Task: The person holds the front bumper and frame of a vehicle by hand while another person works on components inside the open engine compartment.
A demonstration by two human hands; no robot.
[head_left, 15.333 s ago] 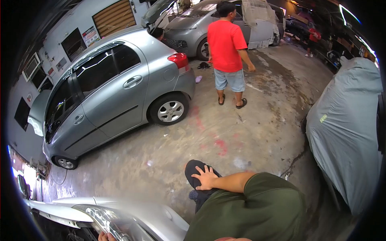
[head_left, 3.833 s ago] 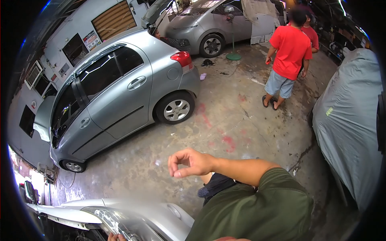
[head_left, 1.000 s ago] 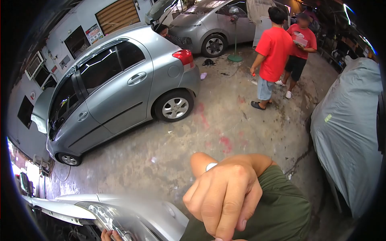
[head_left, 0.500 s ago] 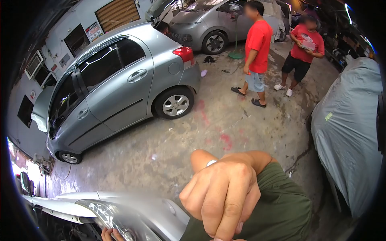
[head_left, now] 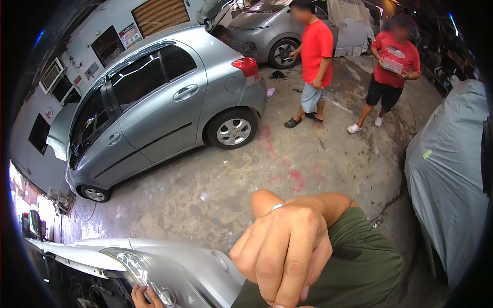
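Note:
My right hand fills the lower middle, back of the hand up and fingers curled down and pressed together. Their tips run to the bottom edge, so whatever they hold, if anything, is hidden. Behind it a pale band shows against skin, and olive cloth lies to the right. At lower left, the fingers of what seems to be my left hand are raised against the headlight of a silver car. Only these slightly spread fingers show; the palm is out of frame.
A grey-green hatchback stands across the concrete floor. At right is a car under a grey cover. Two people in red shirts, one nearer and one holding a box, stand behind; a grey van is farther back.
The view has shifted slightly, moving the scene rightward. The nearer person in red has stepped left and raised a hand. My right hand keeps its pose; slightly more of the left fingers shows.

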